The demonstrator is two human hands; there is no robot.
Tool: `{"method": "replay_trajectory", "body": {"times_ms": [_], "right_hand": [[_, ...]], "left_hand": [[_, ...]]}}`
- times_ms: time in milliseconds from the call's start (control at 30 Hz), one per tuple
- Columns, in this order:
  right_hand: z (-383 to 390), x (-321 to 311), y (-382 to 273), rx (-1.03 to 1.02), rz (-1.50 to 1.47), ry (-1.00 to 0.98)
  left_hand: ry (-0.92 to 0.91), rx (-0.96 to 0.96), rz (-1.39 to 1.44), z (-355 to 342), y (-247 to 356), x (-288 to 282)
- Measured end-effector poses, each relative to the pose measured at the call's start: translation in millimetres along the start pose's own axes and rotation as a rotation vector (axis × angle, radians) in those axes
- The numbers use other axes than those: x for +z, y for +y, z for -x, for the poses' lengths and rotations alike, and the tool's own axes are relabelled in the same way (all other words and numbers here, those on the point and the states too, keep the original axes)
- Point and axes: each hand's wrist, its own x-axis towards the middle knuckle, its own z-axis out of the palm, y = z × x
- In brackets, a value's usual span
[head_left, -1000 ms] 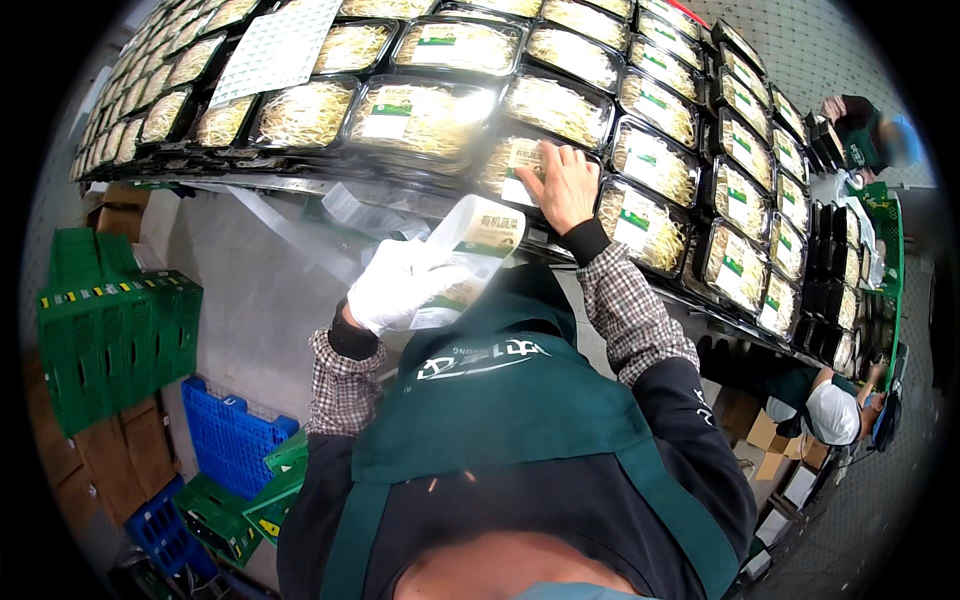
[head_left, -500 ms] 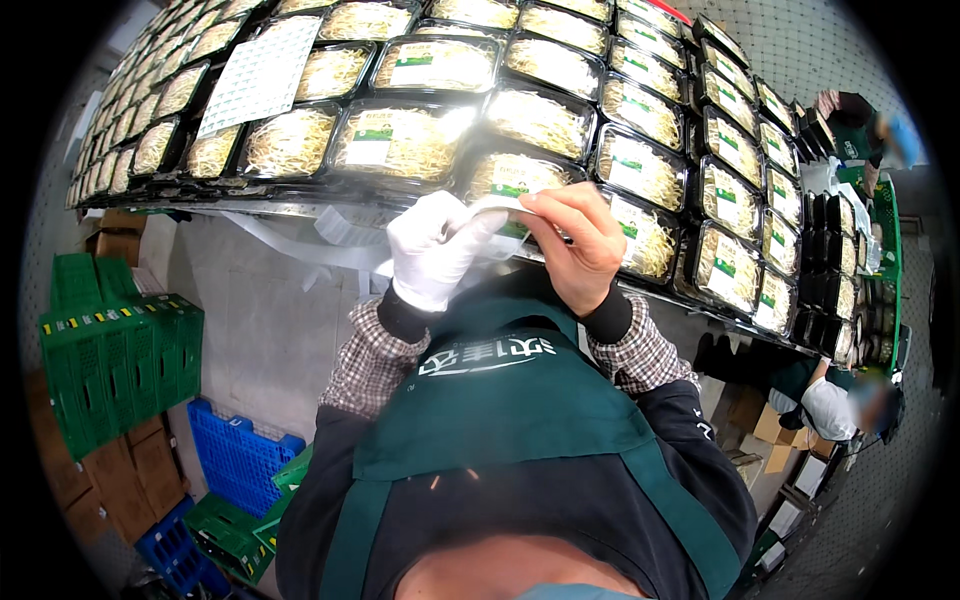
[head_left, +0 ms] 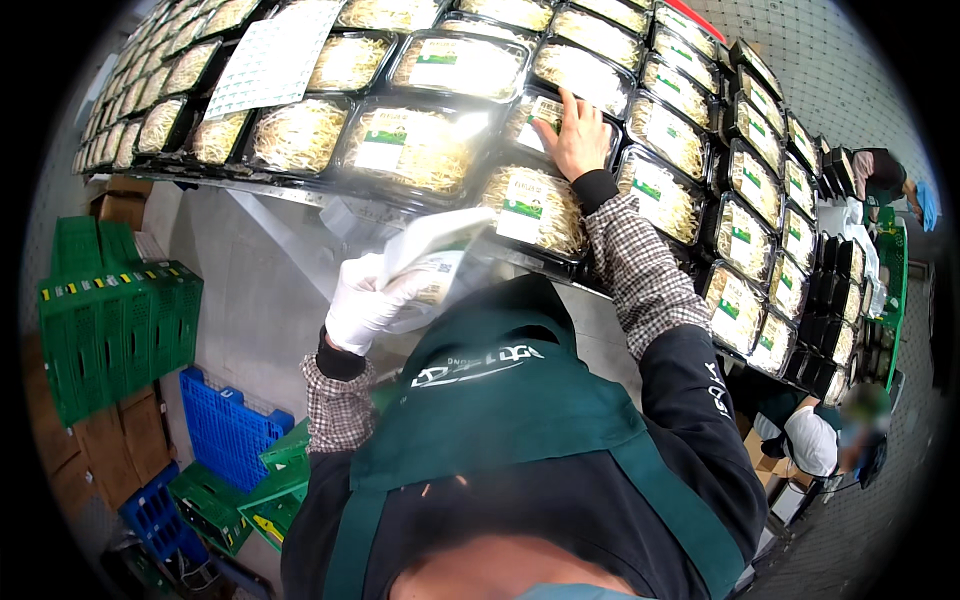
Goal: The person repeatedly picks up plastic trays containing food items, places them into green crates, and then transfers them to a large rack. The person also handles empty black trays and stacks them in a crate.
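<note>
In my white-gloved left hand (head_left: 362, 305) I grip a roll of labels (head_left: 435, 245) beside the table's near edge. Pale backing strip trails from around it, and the roll is partly blurred. My bare right hand (head_left: 580, 142) lies over a black tray of bean sprouts (head_left: 527, 118) with its fingers stretched out, touching a white and green label on the clear cover. Just nearer to me sits another labelled sprout tray (head_left: 540, 205). To its left is a further labelled tray (head_left: 410, 150); one more tray (head_left: 298, 135) beyond that shows no label.
Rows of packed trays cover the table, with a printed label sheet (head_left: 275, 58) lying on some at left. Green crates (head_left: 120, 330), a blue pallet (head_left: 230, 425) and cardboard boxes (head_left: 120, 440) stand on the left floor. Co-workers (head_left: 815, 435) are at the right.
My hands have come apart. The left has drawn back toward me with the label roll; the right has reached out onto a tray. The nearest middle tray is now uncovered, showing its label.
</note>
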Motion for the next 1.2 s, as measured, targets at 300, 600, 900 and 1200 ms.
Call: {"method": "replay_trajectory", "body": {"times_ms": [300, 600, 900, 1200], "right_hand": [[58.4, -45.8, -20.2, -0.358, -0.169, -0.239], [52.2, -63.6, -24.4, -0.335, -0.425, -0.357], [43.8, -37.3, -15.4, -0.269, -0.275, -0.384], [89.5, -130.3, -76.9, 0.034, -1.258, -0.394]], "left_hand": [[-0.42, 0.406, -0.803, -25.7, -45.5, 14.2], [-0.338, 0.803, -0.873, -52.9, -71.8, 35.9], [-0.375, 0.19, -0.459, -25.9, -25.3, 21.4], [-0.18, -0.053, 0.02, -31.5, -5.1, 25.6]]}}
